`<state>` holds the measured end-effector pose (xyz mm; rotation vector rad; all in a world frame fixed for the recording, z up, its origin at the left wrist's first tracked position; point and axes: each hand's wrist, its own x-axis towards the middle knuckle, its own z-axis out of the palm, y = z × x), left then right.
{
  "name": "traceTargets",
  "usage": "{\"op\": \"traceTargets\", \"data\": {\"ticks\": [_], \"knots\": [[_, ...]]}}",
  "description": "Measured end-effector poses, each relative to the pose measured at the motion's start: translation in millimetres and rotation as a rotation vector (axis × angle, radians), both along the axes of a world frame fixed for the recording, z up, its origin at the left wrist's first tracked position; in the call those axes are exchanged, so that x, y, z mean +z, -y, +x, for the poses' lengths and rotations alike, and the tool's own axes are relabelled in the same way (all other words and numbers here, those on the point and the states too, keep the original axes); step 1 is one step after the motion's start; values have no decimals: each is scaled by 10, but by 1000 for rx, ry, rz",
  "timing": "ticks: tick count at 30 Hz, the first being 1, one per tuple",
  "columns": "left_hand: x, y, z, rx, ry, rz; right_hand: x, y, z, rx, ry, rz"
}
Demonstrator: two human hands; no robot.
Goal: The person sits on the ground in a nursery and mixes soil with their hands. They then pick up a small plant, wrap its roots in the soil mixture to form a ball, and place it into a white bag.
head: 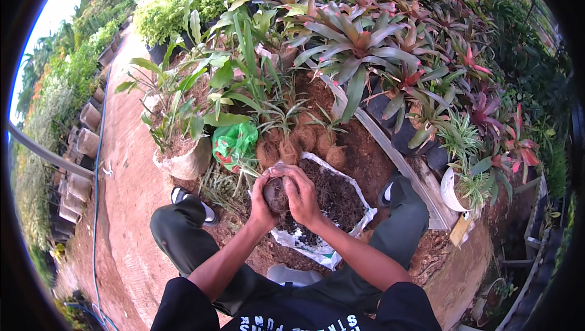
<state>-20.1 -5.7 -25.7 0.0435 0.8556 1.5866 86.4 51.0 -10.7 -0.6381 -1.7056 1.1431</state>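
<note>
Between my two hands is a dark round root ball (276, 195), with leaves showing at its upper left. My left hand (259, 198) cups its left side. Curled over its right side is my right hand (299, 191). Beneath and to the right of the hands lies an open white sack (361, 184) holding dark fibrous potting mix (336, 196). Just beyond the sack, several brown fibre-wrapped root balls (289, 152) stand together, some with small leafy plants (282, 120) on top. A green plastic bag (235, 143) sits to their left.
A large pot (185, 162) with leafy plants stands left of the green bag. A metal rail (388, 148) runs diagonally at the right, beside potted bromeliads (358, 47). A white pot (450, 191) holds a spider plant. A blue hose (97, 180) lies along the path at left.
</note>
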Motion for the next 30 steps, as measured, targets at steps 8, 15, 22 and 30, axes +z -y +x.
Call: {"op": "traceTargets", "data": {"ticks": [8,15,22,30], "knots": [[-192,35,26,-86,-24,-60,-110,163,-15,-172,230,498],[-77,0,52,-157,-83,-99,-239,63,-64,-251,155,160],[-114,-132,105,-20,-231,-68,-352,-54,-64,-43,-243,-534],[21,-76,46,-86,177,-72,39,120,-57,-174,311,468]]}}
